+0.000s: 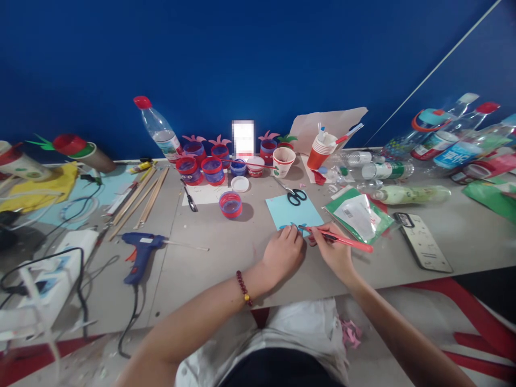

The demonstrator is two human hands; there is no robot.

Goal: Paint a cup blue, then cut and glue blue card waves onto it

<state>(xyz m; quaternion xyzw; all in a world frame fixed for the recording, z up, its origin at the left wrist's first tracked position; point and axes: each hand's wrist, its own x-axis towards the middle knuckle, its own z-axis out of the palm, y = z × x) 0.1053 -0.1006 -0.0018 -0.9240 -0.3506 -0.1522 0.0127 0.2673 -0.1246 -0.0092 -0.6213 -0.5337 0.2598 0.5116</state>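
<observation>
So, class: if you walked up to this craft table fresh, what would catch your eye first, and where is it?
First, the two hands at the table's near edge: the left hand presses down a light blue paper sheet while the right hand holds a red brush to it. Next, the blue glue gun lying to the left, and the cluster of red and blue pots at the back by the blue wall.
</observation>
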